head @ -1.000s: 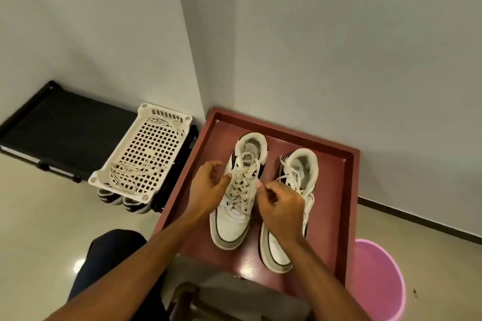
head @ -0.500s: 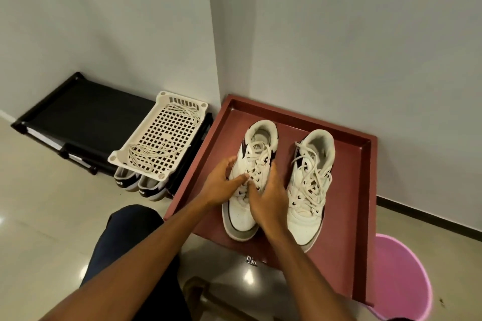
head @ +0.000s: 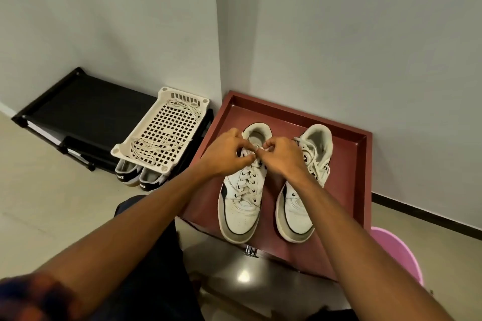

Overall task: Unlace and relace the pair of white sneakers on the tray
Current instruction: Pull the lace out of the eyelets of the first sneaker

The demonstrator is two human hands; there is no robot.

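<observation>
While beside grey walls (head: 365,47), red tray (head: 347,211) above pale floor (head: 52,203).

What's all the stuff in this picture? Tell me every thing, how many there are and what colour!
tray: one, dark red, by the wall corner
left sneaker: one, white with dark trim, on the tray, laced
right sneaker: one, white with dark trim, on the tray beside it, laces loose
basket: one, white, on the rack
loose laces: a bundle, number unclear, off-white, in the basket
other shoes: two, black and white, on the floor under the basket
rack: one, black, by the left wall
tub: one, pink, on the floor right of the tray, partly hidden
left hand: one, pinches the top lace of the left sneaker
right hand: one, pinches the same lace
</observation>
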